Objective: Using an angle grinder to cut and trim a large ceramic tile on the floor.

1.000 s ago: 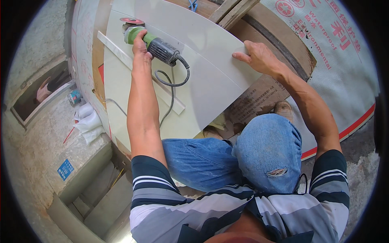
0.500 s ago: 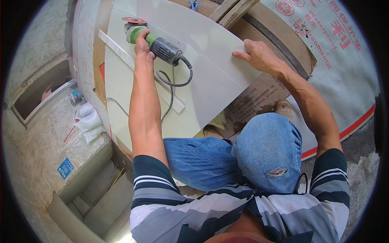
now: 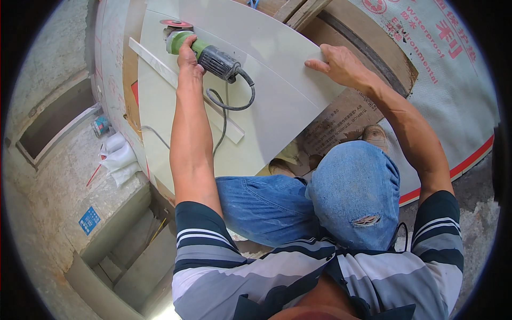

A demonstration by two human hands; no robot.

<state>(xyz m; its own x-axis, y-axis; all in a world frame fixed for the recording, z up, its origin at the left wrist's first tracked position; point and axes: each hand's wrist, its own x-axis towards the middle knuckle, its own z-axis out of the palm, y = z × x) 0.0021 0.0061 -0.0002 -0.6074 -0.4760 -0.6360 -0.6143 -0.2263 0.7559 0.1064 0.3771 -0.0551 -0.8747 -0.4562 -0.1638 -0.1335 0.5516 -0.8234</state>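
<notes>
My left hand (image 3: 189,57) is wrapped round the green body of an angle grinder (image 3: 213,60). The grinder's reddish disc sits at the far left end, over a large pale tile (image 3: 277,80). A thin line runs along the tile's surface. From the grinder's dark rear end a black cord (image 3: 226,124) loops down across the tile. My right hand (image 3: 341,65) rests at the tile's right edge, thumb on top and fingers curled over the border; its fingertips are partly hidden. A narrow white strip (image 3: 154,64) lies on the tile, passing under my left forearm.
Wooden battens (image 3: 305,15) and brown cardboard (image 3: 341,125) lie beyond and beneath the tile. Printed protective sheeting (image 3: 453,96) covers the floor at right. To the left are white bags (image 3: 118,154), a tin can (image 3: 100,126) and a recessed stairwell opening (image 3: 125,256).
Both hands keep their holds, and the grinder stays at nearly the same spot over the tile. The whole view has shifted very slightly.
</notes>
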